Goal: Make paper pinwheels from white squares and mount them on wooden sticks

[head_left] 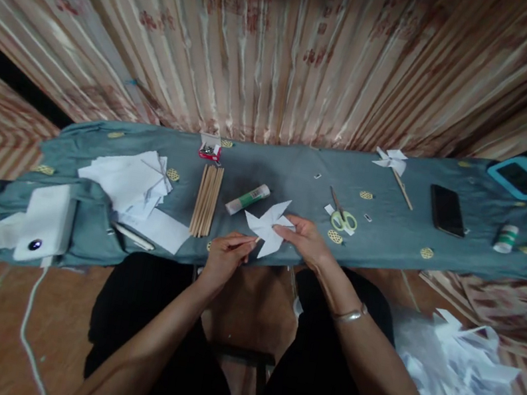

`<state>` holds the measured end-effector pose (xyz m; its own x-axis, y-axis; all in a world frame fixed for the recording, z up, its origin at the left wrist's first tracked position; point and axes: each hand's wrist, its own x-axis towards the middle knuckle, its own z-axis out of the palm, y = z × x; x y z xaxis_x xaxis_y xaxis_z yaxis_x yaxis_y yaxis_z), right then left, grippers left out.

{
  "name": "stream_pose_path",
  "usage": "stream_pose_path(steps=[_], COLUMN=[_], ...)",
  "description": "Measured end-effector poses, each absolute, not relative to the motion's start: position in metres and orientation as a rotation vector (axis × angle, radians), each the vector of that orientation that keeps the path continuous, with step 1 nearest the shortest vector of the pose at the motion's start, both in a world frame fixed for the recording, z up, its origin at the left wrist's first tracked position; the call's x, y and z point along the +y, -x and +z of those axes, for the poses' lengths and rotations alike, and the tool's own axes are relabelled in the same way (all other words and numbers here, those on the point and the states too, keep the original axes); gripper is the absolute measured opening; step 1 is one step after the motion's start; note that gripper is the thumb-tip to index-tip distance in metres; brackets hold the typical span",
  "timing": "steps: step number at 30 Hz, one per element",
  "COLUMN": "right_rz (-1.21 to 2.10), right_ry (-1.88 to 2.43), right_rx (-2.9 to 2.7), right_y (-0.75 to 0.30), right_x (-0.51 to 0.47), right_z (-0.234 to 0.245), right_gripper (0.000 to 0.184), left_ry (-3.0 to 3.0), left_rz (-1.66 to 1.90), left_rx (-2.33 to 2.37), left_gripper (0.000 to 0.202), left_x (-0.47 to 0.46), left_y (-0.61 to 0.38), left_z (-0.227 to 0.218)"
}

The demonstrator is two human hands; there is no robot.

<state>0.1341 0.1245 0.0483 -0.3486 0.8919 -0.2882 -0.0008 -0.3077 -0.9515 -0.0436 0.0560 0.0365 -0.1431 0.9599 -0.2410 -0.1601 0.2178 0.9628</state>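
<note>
A white paper pinwheel (pixel 266 224) is held up over the table's front edge, its folded blades spread. My right hand (pixel 306 238) is closed on it, with the thumb over its middle and the fingers behind. At its lower left, my left hand (pixel 227 255) pinches a thin wooden stick, of which only a pale tip (pixel 257 240) shows; the rest is hidden. Just behind the pinwheel lies a glue stick (pixel 247 199). A row of wooden sticks (pixel 206 201) lies left of it, and scissors with pale green handles (pixel 343 221) lie to the right.
Paper sheets (pixel 127 181), a pen (pixel 134 237) and a white device (pixel 46 222) with a cable occupy the left. A small red box (pixel 210 148) stands behind the sticks. Rightward lie another pinwheel (pixel 393 160), a phone (pixel 446 210), a glue stick (pixel 506 239) and a blue-framed tablet (pixel 523 178).
</note>
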Motion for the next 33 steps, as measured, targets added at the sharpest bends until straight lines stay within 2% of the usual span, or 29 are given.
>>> stream_pose_path(steps=[8,13,22,33], right_rz=[1.622,1.532,1.371,1.156], right_ry=[1.258,1.231,1.129,1.056], right_rx=[-2.206,-2.496,-2.854,-3.204], right_y=[-0.117,-0.102,-0.088,-0.079], right_x=[0.143,0.154,0.168,0.176], right_z=[0.058,0.068,0.069,0.077], right_gripper=[0.031,0.018,0.008,0.018], left_ry=[-0.618,-0.53,-0.365,-0.22], left_rz=[1.285,1.293,1.266,1.114], left_rx=[1.383,1.386,1.331,1.26], left_gripper=[0.024,0.025,0.029,0.031], left_x=[0.013,0.003,0.002,0.005], left_y=[0.045,0.042,0.033,0.04], left_z=[0.02,0.007,-0.004,0.01])
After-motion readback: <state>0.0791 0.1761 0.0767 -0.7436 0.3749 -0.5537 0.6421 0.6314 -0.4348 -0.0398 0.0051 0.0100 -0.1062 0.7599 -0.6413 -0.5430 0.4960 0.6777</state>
